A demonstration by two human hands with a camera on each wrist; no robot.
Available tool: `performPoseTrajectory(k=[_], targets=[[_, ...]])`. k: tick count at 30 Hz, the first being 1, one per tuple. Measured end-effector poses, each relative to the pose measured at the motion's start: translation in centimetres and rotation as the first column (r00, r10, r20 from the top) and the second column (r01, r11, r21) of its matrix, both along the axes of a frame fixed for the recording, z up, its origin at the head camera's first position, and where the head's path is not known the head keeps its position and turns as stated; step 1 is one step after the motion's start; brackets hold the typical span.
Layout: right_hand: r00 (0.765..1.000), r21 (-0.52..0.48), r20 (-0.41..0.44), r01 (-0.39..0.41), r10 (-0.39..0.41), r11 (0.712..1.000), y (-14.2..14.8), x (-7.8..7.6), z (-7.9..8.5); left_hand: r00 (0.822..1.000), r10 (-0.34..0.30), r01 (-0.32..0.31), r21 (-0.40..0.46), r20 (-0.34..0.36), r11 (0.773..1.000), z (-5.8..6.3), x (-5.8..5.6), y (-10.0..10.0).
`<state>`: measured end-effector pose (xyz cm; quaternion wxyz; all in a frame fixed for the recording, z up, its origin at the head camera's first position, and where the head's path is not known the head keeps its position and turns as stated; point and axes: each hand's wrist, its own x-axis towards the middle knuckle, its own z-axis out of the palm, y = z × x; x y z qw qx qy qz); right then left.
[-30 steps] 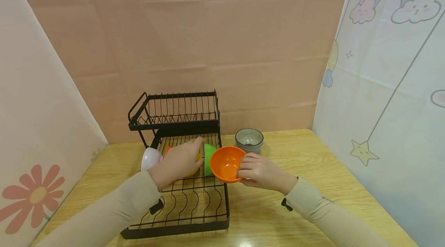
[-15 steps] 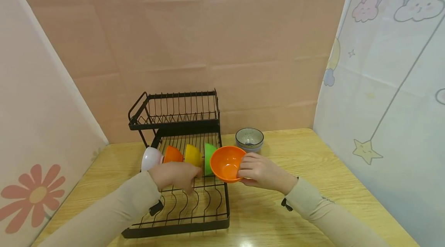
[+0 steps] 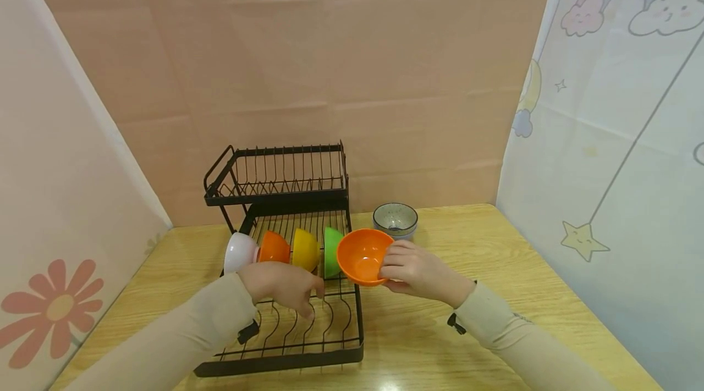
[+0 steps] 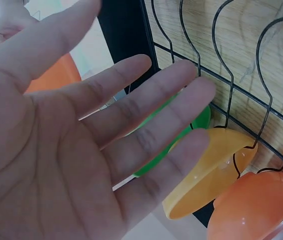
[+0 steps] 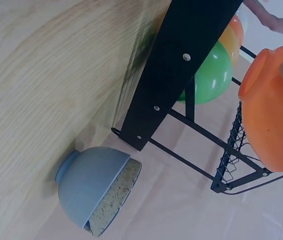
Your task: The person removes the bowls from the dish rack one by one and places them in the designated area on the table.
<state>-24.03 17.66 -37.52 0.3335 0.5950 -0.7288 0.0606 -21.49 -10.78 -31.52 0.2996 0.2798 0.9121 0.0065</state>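
Observation:
My right hand (image 3: 418,269) grips the right side of an orange bowl (image 3: 360,256), tilted toward me at the rack's right edge. In the right wrist view, the orange bowl's outside (image 5: 274,115) shows with fingers on it. My left hand (image 3: 286,286) hovers over the front of the black dish rack (image 3: 280,357). The left wrist view shows its fingers (image 4: 146,137) spread, palm bare. Behind it several bowls stand on edge in the lower tier: a white bowl (image 3: 239,252), a second orange bowl (image 3: 274,247), a yellow bowl (image 3: 305,250) and a green bowl (image 3: 332,250).
A speckled bowl with a blue-grey outside (image 3: 395,220) stands on the wooden table (image 3: 467,330) behind my right hand. The rack's upper tier (image 3: 275,198) rises at the back. A pink cloth (image 3: 330,73) hangs behind, with patterned cloths at both sides.
My left hand has drawn back toward me from over the bowls to the rack's front, uncovering the second orange and yellow bowls. The held orange bowl has shifted slightly right.

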Motion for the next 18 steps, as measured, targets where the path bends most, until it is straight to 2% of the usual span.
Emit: performPoseTrajectory(k=[9, 14, 18], targets=[[0.999, -0.055, -0.014, 0.036, -0.037, 0.998, 1.4, -0.8, 0.9, 1.0, -0.015, 0.015, -0.016, -0.004, 1.0, -0.3, -0.2, -0.1], [0.996, -0.093, -0.022, 0.087, -0.089, 0.992, 2.2, -1.3, 1.7, 1.0, -0.025, 0.025, -0.017, -0.011, 1.0, -0.4, -0.2, -0.2], [0.991, -0.076, -0.001, 0.132, -0.132, 0.988, 2.9, -1.6, 1.5, 0.999, -0.029, 0.028, -0.019, -0.014, 0.999, -0.4, -0.2, -0.2]])
